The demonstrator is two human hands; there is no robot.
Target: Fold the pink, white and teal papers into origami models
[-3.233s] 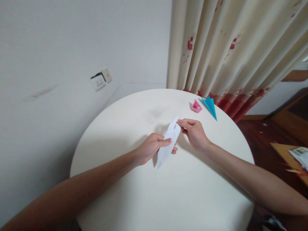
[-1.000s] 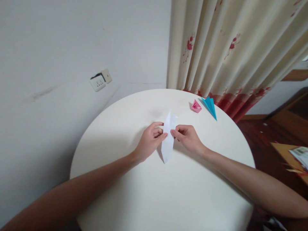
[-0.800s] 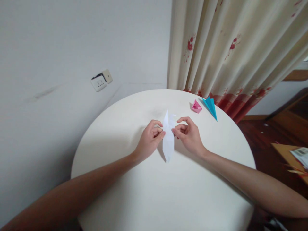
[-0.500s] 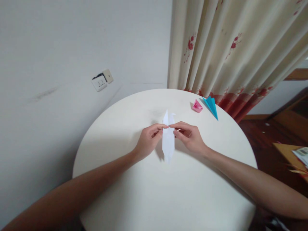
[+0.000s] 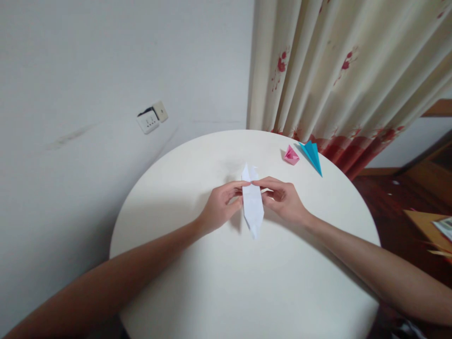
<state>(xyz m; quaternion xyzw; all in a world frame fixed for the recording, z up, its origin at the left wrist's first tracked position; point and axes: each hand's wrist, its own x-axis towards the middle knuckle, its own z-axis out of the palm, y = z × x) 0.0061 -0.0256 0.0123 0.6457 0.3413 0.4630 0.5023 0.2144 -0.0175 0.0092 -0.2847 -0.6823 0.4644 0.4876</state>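
Left hand [image 5: 221, 205]: thumb and fingers pinch the left edge of the white paper [image 5: 253, 203].
Right hand [image 5: 284, 200]: pinches the paper's right edge.
Paper: long, folded, pointed at both ends, held between both hands above the round surface [image 5: 247, 282].
Far edge: pink fold [image 5: 291, 155] beside blue fold [image 5: 312, 155].

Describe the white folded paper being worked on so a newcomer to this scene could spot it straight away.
Start at the round white table; near its middle, the left hand and right hand meet. Pinched between them is the white folded paper, a long narrow shape pointed at both ends. Unlike the small pink folded piece and the blue folded piece by the curtain, it is white and held.
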